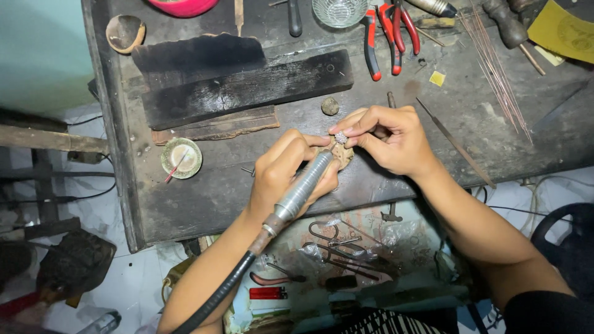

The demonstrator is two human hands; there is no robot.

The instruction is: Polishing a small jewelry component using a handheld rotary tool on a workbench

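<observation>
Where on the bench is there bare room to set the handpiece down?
Bare wood lies between the small dish and the left hand, and right of the right hand, past the file. The far edge is crowded: pliers, glass bowl, wire rods.

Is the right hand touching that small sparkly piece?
Touching. The head view shows the right hand pinching the small sparkly piece between its fingertips, with no gap.
</observation>
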